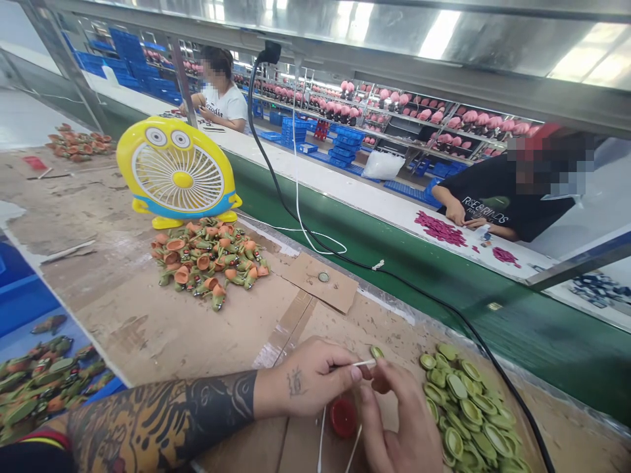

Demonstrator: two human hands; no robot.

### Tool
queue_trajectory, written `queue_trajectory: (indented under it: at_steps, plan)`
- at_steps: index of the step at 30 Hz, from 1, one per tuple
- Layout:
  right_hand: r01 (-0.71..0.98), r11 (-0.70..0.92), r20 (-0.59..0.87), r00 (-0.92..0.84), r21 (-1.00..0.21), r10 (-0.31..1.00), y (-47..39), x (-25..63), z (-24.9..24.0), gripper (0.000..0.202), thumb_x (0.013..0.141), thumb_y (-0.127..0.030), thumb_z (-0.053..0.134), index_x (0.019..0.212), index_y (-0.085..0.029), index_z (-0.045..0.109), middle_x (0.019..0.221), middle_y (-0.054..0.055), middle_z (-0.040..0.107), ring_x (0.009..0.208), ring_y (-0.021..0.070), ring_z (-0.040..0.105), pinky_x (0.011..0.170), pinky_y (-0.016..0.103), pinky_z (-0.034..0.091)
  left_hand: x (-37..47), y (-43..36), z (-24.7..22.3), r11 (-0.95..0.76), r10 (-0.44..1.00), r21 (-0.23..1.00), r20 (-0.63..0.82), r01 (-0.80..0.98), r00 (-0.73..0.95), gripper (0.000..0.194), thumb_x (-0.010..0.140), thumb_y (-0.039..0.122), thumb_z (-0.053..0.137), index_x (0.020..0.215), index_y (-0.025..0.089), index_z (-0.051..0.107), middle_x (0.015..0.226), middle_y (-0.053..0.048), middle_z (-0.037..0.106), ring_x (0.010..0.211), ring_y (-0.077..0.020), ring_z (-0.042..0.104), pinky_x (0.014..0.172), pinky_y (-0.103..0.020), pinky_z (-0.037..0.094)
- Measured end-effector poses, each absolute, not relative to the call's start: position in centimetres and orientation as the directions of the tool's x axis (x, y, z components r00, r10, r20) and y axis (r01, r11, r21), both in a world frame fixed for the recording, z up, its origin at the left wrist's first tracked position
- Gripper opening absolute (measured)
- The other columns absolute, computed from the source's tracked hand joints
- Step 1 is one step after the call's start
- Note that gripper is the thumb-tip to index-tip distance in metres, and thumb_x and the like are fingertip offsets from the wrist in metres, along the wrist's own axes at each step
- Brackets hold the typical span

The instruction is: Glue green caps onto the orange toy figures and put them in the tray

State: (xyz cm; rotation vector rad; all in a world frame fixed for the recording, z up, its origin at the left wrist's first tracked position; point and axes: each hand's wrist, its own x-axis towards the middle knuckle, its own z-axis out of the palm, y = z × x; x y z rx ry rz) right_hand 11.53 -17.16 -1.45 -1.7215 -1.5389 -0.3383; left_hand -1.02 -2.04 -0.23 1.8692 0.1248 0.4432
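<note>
Right hand (pixel 401 420) at green piece (pixel 377 352) — left hand (pixel 315 378) pinching stick (pixel 365 362).

Bright; glare on overhead metal (pixel 389 41)

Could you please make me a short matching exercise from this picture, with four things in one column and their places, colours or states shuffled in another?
1. Fan
2. Small round cap
3. Green ovals
4. Left hand

A. Holding a thin white stick
B. Heaped beside the right hand
C. Mostly yellow, with two cartoon eyes
D. On a small cardboard piece

Pairs: 1-C; 2-D; 3-B; 4-A
</note>
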Motion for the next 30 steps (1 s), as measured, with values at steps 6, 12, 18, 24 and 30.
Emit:
queue_trajectory:
  at_steps: [6,12,18,24,30]
  plan:
    - [0.818,0.053,0.568,0.349,-0.573,0.745,-17.0,11.5,-0.5,0.014,0.100,-0.025,0.059,0.113,-0.026,0.066,0.099,0.004,0.070,0.089,0.0165,0.069,0.072,0.023,0.058,-1.1,-2.0,-0.3,-0.539,0.245,0.832,0.300,-0.128,0.922,0.044,0.105,0.041,0.044,0.077,0.017,0.067,0.068,-0.002,0.059,0.067,-0.0151,0.055,0.066,-0.025,0.041]
    - [0.751,0.096,0.564,0.397,-0.653,0.725,-17.2,11.6,-0.6,0.008,0.097,-0.025,0.065,0.103,-0.025,0.070,0.097,0.004,0.071,0.088,0.0174,0.071,0.073,0.024,0.058,-1.2,-2.1,-0.3,-0.604,0.222,0.786,0.321,-0.128,0.921,0.043,0.106,0.040,0.043,0.081,0.018,0.070,0.069,-0.002,0.060,0.067,-0.0153,0.055,0.065,-0.026,0.041]
    - [0.594,-0.029,0.480,0.677,-0.804,0.558,-17.9,12.6,-0.8,0.028,0.101,-0.040,0.059,0.118,-0.020,0.068,0.102,0.008,0.074,0.085,0.0203,0.072,0.077,0.032,0.059,-1.3,-1.9,-0.3,-0.502,0.366,0.864,0.249,-0.035,0.897,0.040,0.105,0.041,0.046,0.091,0.017,0.075,0.080,-0.005,0.073,0.076,-0.0175,0.065,0.072,-0.027,0.047]
    - [0.625,-0.388,0.371,0.745,-0.677,0.554,-17.8,15.2,-0.6,0.046,0.098,-0.062,0.052,0.085,-0.022,0.071,0.075,0.004,0.072,0.067,0.0206,0.066,0.060,0.029,0.049,-1.5,-1.6,-0.2,-0.329,0.523,0.944,0.169,0.015,0.836,0.039,0.105,0.045,0.043,0.105,0.017,0.070,0.086,-0.003,0.071,0.081,-0.0178,0.063,0.076,-0.028,0.048]
    - [0.628,-0.487,0.295,0.747,-0.607,0.595,-17.1,16.5,-1.7,0.052,0.094,-0.068,0.051,0.075,-0.024,0.070,0.064,0.001,0.069,0.057,0.0199,0.062,0.056,0.029,0.045,-1.3,-1.4,-0.3,-0.319,0.530,0.948,0.178,0.000,0.829,0.036,0.105,0.044,0.044,0.098,0.017,0.067,0.085,-0.001,0.066,0.081,-0.0169,0.060,0.076,-0.027,0.046]
